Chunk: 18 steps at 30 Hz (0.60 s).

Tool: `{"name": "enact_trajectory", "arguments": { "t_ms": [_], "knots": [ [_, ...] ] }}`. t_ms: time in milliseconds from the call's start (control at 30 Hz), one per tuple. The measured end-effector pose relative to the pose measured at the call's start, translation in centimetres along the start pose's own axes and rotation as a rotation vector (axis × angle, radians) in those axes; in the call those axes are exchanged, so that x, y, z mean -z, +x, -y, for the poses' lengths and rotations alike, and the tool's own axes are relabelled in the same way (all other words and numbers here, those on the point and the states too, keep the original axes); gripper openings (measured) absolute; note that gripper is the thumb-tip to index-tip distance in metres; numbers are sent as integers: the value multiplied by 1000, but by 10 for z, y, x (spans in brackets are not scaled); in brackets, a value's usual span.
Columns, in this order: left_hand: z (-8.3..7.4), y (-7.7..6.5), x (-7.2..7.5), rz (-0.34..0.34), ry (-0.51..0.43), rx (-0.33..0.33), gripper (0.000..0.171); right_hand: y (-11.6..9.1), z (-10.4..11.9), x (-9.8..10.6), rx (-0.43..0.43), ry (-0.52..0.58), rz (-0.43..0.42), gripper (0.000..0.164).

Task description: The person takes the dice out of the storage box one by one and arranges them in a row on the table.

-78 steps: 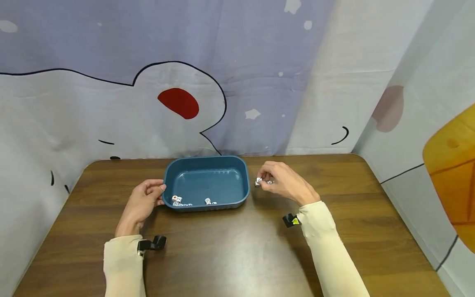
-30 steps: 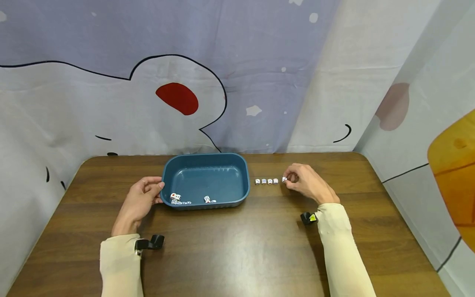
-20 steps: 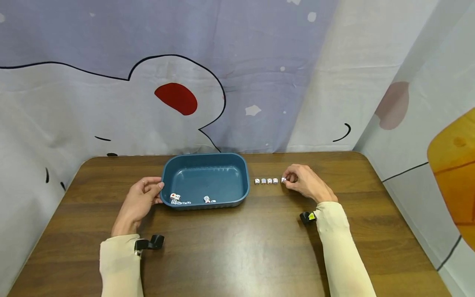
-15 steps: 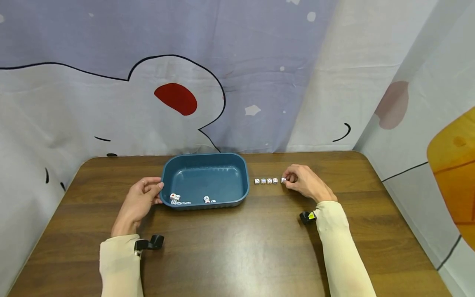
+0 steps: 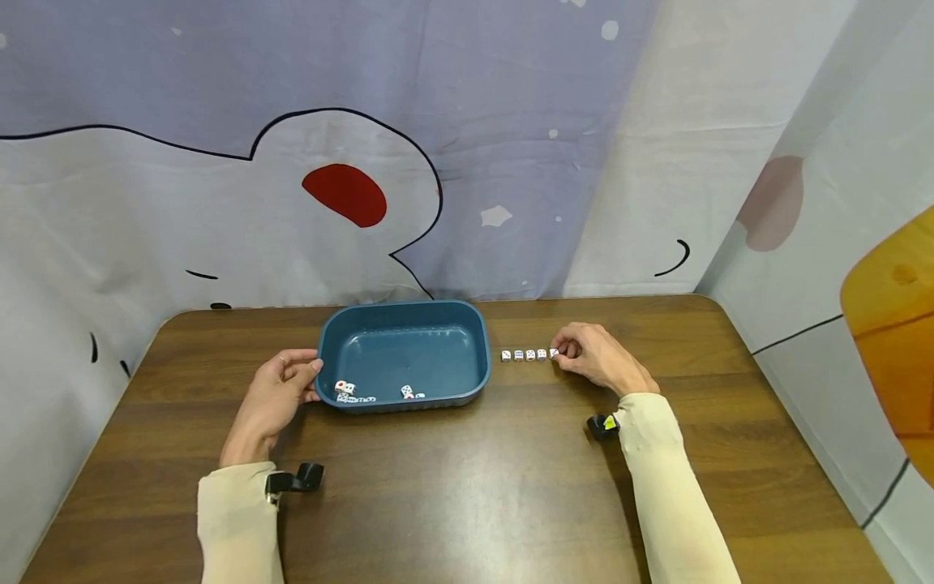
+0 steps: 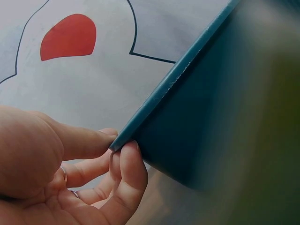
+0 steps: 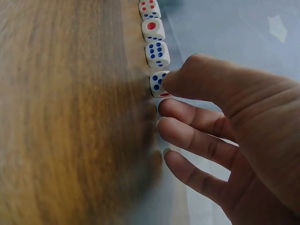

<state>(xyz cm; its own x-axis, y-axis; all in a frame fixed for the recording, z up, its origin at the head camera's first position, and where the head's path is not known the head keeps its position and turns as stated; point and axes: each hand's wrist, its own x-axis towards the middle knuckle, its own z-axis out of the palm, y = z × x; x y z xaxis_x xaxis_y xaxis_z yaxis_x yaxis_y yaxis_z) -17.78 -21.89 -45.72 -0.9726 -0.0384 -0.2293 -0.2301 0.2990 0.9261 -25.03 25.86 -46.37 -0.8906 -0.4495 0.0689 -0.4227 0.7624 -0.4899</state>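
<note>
A blue rectangular tray (image 5: 409,345) stands near the back of the table. My left hand (image 5: 270,397) pinches its rim at the left end; the left wrist view shows thumb and fingers on the rim (image 6: 159,96). To the tray's right, several white dice (image 5: 530,355) form a straight row. At the row's right end, my right hand (image 5: 601,358) holds a die (image 7: 157,84) between thumb and fingers, right up against its neighbour. In the right wrist view this die shows blue pips, partly covered by the thumb.
Several loose dice (image 5: 349,392) lie in the tray's front left corner, and a few more dice (image 5: 409,392) sit along its front wall. A patterned cloth (image 5: 496,162) hangs behind the wooden table (image 5: 452,487), and also along the sides.
My right hand has gone from the row's left end to its right end. Within the last second its die slid left, closing the gap to the row. My left hand stays on the tray.
</note>
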Motion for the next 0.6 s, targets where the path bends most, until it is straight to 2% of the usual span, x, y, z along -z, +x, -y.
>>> {"name": "enact_trajectory", "arguments": {
  "t_ms": [367, 600],
  "knots": [
    [-3, -2, 0, 0, 1, -1, 47, -2, 6, 6, -50, -14, 5, 16],
    [-4, -2, 0, -7, 14, 10, 47, 0, 14, 10, -14, -35, -21, 15]
  ]
}}
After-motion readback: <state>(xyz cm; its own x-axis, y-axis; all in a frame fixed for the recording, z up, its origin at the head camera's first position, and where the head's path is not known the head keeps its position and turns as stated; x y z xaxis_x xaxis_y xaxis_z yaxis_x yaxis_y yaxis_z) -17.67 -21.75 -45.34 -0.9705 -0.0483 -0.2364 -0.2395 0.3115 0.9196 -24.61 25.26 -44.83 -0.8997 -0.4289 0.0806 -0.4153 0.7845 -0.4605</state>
